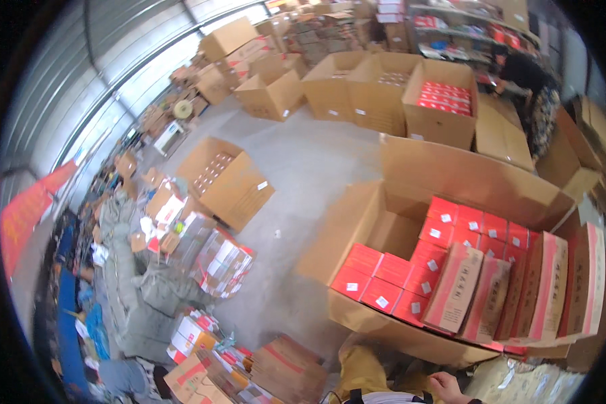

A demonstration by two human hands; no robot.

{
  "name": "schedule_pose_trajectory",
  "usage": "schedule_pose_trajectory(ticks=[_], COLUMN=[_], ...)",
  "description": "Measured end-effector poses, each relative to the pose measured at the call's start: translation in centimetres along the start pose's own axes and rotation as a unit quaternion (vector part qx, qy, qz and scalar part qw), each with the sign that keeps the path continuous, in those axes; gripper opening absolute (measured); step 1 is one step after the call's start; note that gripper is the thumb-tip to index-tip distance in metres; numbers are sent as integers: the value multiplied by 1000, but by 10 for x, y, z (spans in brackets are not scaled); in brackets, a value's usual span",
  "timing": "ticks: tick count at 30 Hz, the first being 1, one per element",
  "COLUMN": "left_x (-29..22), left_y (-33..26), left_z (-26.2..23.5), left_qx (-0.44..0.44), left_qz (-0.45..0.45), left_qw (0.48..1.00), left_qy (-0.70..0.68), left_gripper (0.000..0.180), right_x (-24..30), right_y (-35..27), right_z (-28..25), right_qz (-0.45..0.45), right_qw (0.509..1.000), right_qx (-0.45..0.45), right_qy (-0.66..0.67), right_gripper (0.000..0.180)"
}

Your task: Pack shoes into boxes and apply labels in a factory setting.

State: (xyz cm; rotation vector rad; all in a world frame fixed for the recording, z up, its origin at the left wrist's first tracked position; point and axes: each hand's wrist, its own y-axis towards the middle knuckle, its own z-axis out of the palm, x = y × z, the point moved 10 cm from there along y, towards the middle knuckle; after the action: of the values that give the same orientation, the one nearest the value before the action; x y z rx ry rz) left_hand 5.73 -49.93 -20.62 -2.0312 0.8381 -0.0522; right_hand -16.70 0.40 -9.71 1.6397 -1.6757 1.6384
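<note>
My right hand (444,388) is low at the bottom edge, beside my yellow-brown trousers (360,372). Its fingers are loosely curled, and nothing shows in them. My left hand is out of sight. In front of me stands a large open cardboard carton (444,160) with its flaps raised. Red boxes (388,270) with small white labels fill part of it in rows, and bare cardboard shows at its back left. Several brown-and-red flat paper packs (454,286) stand tilted on top of the red boxes at the right.
Open cartons (377,101) line the back, one with red boxes inside. A smaller open carton (232,185) stands mid-floor. Grey-green sacks (124,269) and wrapped bundles (223,264) lie left. Folded cardboard (289,370) is near my feet. Another person (535,84) bends over cartons at back right.
</note>
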Motion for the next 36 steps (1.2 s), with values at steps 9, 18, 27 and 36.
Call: schedule_pose_trajectory(ticks=[9,18,27,36], left_x=[134,192,-53,-52], left_y=[44,106,194,382], left_z=[-142,-297,-515,-626], left_qx=[-179,-255,-145,-20], left_qz=[-36,9,260,203], left_qw=[960,936,945,978], left_qy=[-211,-241,-138,43], left_gripper=[48,43,57,57], right_x=[-4,-20,171,177], right_y=[180,399,493,650], right_z=[127,231,359,387], right_qz=[-106,-2,-65,7], right_qw=[944,915,892,947], right_qx=[55,192,231,231], right_qy=[-308,-354,-383,-222], right_gripper=[43,31,32,32])
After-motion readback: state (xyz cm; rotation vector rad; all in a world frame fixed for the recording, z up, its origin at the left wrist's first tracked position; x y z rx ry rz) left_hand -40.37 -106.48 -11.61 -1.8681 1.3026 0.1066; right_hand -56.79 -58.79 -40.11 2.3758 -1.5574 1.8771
